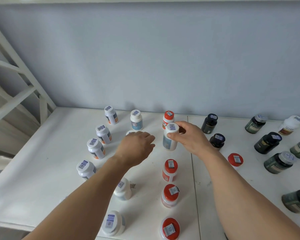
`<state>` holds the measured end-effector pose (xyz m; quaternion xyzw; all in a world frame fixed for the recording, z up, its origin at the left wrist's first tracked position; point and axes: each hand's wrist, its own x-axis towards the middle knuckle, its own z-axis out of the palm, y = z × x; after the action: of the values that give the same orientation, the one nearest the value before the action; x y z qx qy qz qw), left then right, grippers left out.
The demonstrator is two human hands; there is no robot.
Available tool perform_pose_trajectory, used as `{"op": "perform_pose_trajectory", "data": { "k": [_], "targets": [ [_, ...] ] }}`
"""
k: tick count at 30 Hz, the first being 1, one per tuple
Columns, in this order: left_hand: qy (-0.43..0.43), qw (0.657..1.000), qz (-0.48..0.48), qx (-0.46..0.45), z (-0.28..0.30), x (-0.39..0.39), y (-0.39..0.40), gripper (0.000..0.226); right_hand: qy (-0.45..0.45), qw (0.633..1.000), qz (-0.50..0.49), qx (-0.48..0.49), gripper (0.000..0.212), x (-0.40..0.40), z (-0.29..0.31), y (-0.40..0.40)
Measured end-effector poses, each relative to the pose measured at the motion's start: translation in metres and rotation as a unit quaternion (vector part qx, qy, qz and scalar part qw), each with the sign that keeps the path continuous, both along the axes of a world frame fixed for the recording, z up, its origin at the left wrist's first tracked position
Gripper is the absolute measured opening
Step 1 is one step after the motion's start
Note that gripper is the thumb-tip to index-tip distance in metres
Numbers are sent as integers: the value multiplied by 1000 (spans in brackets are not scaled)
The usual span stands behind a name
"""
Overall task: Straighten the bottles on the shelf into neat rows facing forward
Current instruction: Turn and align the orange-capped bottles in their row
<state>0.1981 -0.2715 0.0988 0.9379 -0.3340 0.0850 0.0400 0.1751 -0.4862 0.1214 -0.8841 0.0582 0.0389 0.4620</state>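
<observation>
My right hand [189, 137] grips a white-capped bottle with a pale blue label [170, 137] by its cap, upright, in the row of red-capped bottles [170, 170]. My left hand [137, 146] hovers palm down over another white-capped bottle [130, 132], which it mostly hides; whether its fingers touch that bottle is unclear. A row of white bottles with orange labels [95, 148] runs along the left. More white-capped bottles [136, 119] stand in the middle column.
Dark bottles with black caps [209, 123] and green bottles with grey caps [279, 162] stand scattered on the right of the white shelf [42, 170]. The blue-grey back wall [145, 66] is close behind. A white frame [16, 87] rises at the left.
</observation>
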Motion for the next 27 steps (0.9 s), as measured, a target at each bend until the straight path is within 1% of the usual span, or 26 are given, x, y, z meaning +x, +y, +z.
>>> {"op": "perform_pose_trajectory", "data": {
  "k": [3,4,10,14,19,23,27],
  "targets": [
    [-37,999,-2,-9,-2,-3,15,46,4,1000,5,-5,53,-8,1,15],
    [-49,999,-4,-11,-2,-4,20,47,6,1000,7,-9,54,-11,3,20],
    [-80,996,-4,-37,1,-8,56,37,-1,1000,0,-14,45,-23,13,56],
    [-82,995,-20,-45,7,-16,84,36,1,1000,-24,-19,42,-33,15,88],
    [-83,995,-37,-48,7,-23,125,34,2,999,-49,-1,33,-47,10,132],
    [-84,994,-43,-60,6,-24,143,33,4,998,-63,3,37,-48,5,156],
    [-77,993,-55,-74,-1,-23,149,35,30,997,-67,-6,41,-47,-8,168]
  ]
}}
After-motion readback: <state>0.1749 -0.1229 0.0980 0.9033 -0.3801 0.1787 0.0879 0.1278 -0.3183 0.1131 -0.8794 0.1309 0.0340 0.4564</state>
